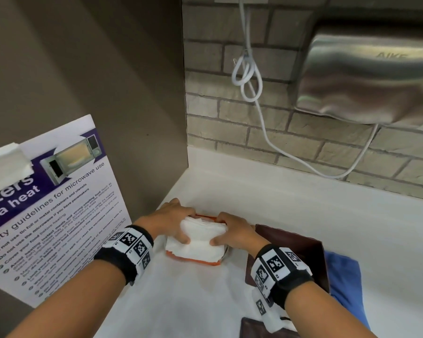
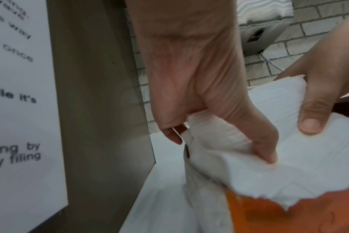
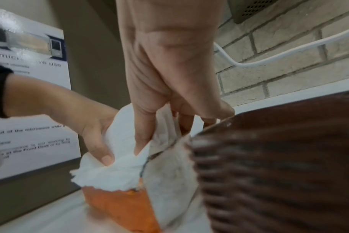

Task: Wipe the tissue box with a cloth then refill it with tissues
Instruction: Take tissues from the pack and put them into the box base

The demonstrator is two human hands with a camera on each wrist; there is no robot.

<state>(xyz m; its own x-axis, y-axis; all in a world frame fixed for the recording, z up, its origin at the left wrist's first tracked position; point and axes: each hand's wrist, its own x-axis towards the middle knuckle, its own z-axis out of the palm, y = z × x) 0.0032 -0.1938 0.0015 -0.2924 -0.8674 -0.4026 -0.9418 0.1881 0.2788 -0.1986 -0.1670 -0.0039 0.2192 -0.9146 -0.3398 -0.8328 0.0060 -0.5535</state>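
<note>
A stack of white tissues (image 1: 200, 240) sits on top of an orange tissue box (image 1: 193, 260) on the white counter. My left hand (image 1: 178, 225) grips the stack's left side, thumb on top and fingers round the far edge. My right hand (image 1: 230, 230) grips the right side the same way. In the left wrist view my left hand (image 2: 209, 110) pinches the tissues (image 2: 289, 165) above the orange box (image 2: 279, 216). In the right wrist view my right hand (image 3: 165, 102) has its fingers down between the tissues (image 3: 114, 170) and the box (image 3: 119, 205). The box's inside is hidden.
A dark brown cover (image 1: 291, 242) lies just right of the box, with a blue cloth (image 1: 344, 284) beyond it. A microwave poster (image 1: 47, 203) stands at the left. A steel hand dryer (image 1: 366, 74) and its white cable (image 1: 261, 118) hang on the brick wall behind.
</note>
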